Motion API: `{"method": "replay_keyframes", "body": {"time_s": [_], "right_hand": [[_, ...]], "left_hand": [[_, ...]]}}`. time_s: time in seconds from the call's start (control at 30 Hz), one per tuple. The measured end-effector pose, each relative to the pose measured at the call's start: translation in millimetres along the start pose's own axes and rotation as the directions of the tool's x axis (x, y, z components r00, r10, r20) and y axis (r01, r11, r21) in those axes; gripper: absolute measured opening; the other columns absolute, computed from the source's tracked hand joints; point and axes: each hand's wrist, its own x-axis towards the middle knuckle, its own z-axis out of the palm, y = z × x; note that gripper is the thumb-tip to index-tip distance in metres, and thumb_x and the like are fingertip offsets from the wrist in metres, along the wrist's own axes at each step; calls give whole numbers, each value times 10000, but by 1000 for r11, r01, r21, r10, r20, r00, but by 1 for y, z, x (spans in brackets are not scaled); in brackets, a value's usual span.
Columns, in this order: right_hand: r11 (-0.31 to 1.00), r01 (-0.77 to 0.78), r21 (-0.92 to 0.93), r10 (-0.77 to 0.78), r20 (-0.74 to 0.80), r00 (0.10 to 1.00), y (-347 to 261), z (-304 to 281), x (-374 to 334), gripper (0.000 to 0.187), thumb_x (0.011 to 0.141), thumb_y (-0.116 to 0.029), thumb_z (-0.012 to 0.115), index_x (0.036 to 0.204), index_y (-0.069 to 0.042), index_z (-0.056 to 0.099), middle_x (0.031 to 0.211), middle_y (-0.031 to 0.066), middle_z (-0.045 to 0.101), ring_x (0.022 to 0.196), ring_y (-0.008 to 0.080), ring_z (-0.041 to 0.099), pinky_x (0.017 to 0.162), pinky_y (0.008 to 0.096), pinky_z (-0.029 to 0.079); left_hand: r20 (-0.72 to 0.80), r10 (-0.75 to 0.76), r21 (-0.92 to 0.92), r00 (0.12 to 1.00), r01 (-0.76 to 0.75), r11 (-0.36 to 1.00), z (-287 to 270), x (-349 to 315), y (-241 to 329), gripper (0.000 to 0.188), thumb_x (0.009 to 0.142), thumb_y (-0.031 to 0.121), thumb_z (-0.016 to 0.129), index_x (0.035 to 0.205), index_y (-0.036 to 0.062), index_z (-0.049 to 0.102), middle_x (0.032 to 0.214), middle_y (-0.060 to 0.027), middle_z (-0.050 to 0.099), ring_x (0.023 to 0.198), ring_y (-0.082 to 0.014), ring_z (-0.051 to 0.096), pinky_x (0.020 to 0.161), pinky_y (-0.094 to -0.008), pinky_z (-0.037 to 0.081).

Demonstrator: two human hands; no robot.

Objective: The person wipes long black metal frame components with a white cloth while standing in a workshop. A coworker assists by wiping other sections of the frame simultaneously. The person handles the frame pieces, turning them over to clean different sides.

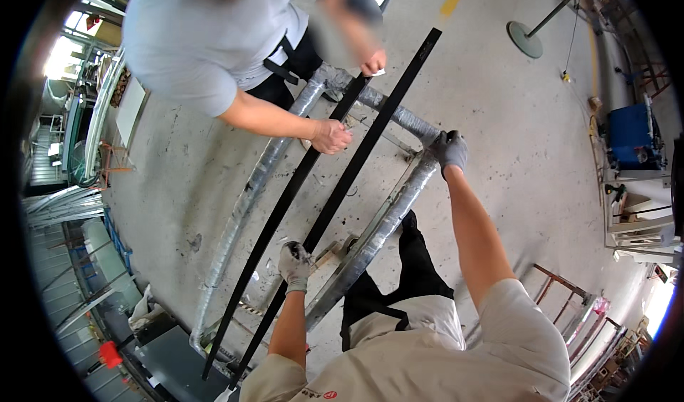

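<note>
My left hand [295,265], in a grey glove with dark fingertips, is closed around the nearer of two long black bars [356,167]. The second black bar [285,199] runs roughly parallel on its left. Both lie across a metal frame stand [381,232] whose rails are wrapped in shiny grey film. At the stand's right corner, my gloved right hand [452,152] is wrapped over the padded rail. Across from me, a co-worker's bare hand [332,137] is at the second bar. Their other hand [373,63] holds something small and white near the bars' far ends.
A pole on a round base [525,40] stands at the far right. Further right is a blue bin [631,137] beside a rack. Metal profiles [64,206] are stacked along the left, and a dark flat panel [174,363] lies at lower left. My legs stand close to the frame.
</note>
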Motion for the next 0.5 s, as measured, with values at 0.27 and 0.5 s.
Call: {"method": "replay_keyframes", "body": {"time_s": [0.27,0.5], "right_hand": [[971,-237,21,235,-243,941,-3,54,24,365,957,-415,588,914,-59,652,921,159,670,875,364,664,788,480,506],[968,-247,40,250,-233,940,-7,53,25,371,966,-413,565,917,-55,651,946,165,676,895,374,660,816,475,507]], "left_hand": [[-65,-246,-376,967,205,904,50,19,-58,324,1037,292,429,742,166,473,648,36,460,579,-75,433,540,-268,402],[-51,-345,-641,937,234,731,60,17,-70,326,1064,271,415,838,102,578,578,57,378,465,-61,354,450,-210,366]]}}
